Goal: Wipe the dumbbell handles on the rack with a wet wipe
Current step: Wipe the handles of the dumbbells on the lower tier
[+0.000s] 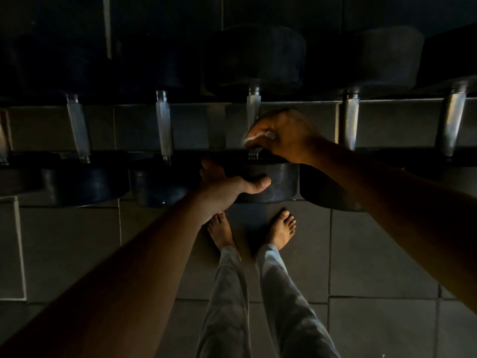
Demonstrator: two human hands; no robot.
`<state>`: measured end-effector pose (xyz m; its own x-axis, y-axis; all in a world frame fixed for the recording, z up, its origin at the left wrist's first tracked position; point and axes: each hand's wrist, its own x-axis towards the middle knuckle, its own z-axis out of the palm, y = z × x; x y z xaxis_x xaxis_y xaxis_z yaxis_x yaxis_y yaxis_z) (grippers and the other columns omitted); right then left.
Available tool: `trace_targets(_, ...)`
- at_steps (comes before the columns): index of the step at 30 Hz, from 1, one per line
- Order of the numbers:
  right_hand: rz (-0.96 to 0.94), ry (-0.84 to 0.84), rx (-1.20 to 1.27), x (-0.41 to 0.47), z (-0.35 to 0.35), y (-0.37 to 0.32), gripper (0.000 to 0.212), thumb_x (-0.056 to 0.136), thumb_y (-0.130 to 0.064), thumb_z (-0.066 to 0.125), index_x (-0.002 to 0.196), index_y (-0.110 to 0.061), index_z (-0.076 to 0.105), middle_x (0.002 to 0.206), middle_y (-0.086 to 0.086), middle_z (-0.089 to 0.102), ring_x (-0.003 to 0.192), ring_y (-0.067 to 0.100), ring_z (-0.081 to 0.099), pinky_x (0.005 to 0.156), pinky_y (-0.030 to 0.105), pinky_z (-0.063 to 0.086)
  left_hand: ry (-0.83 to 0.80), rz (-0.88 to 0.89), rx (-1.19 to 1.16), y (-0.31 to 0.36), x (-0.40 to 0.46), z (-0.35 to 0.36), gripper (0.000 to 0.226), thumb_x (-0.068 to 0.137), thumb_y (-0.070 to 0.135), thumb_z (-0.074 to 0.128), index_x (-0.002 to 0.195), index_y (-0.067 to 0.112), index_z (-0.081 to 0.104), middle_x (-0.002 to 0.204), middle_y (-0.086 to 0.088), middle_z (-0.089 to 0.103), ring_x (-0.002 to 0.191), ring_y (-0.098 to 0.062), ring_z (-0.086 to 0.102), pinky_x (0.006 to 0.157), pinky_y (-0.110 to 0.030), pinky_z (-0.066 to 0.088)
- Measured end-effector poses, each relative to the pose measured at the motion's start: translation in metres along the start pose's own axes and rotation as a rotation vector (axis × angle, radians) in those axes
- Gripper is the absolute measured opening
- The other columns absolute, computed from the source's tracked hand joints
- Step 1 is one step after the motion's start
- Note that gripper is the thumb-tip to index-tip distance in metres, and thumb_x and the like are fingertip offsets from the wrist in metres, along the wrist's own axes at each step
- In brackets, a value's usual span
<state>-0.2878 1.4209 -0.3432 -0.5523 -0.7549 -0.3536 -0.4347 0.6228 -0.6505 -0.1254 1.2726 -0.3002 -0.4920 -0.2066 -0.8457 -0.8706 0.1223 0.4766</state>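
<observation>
While the right hand (281, 135) is wrapped around the near end of the middle dumbbell handle (253, 109) with a white wet wipe (254, 138) bunched inside, the left hand (227, 184) cups that dumbbell's front head (278, 180), and I count five shiny handles on the rack (296, 103), no readable markings.

A dim metal rack (296, 103) is carrying five black round-headed dumbbells (254, 58) with knurled silver handles, lying side by side. I am standing barefoot on the grey tiled floor (374, 254) below it.
</observation>
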Motion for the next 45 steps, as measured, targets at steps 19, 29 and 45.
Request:
trace_targets(19, 0.247, 0.532, -0.151, 0.027, 0.008, -0.018, 0.04, 0.096, -0.07, 0.048, 0.123, -0.048, 0.068, 0.105, -0.008, 0.076, 0.097, 0.017, 0.071, 0.082, 0.038, 0.058, 0.054, 0.013, -0.037, -0.003, 0.001, 0.003, 0.145, 0.057, 0.061, 0.1, 0.166, 0.027, 0.012, 0.166, 0.0, 0.026, 0.156, -0.028, 0.026, 0.127, -0.052, 0.03)
trace_targets(29, 0.306, 0.204, -0.598, 0.05, 0.005, -0.054, 0.023, 0.106, -0.032, 0.051, 0.122, -0.022, 0.063, 0.102, 0.008, 0.067, 0.095, 0.026, 0.067, 0.077, 0.037, 0.047, 0.026, -0.003, -0.06, -0.002, -0.001, 0.003, 0.15, 0.051, 0.064, 0.1, 0.167, 0.027, 0.013, 0.167, -0.002, 0.026, 0.155, -0.029, 0.027, 0.126, -0.053, 0.032)
trace_targets(45, 0.479, 0.541, 0.324, 0.015, 0.015, -0.016, 0.024, 0.092, -0.056, 0.068, 0.107, -0.039, 0.075, 0.103, -0.018, 0.073, 0.082, -0.01, 0.059, 0.065, 0.012, 0.043, 0.043, 0.045, -0.026, -0.006, 0.003, 0.003, 0.161, 0.034, 0.074, 0.093, 0.166, 0.03, 0.012, 0.165, 0.001, 0.029, 0.154, -0.027, 0.029, 0.127, -0.052, 0.032)
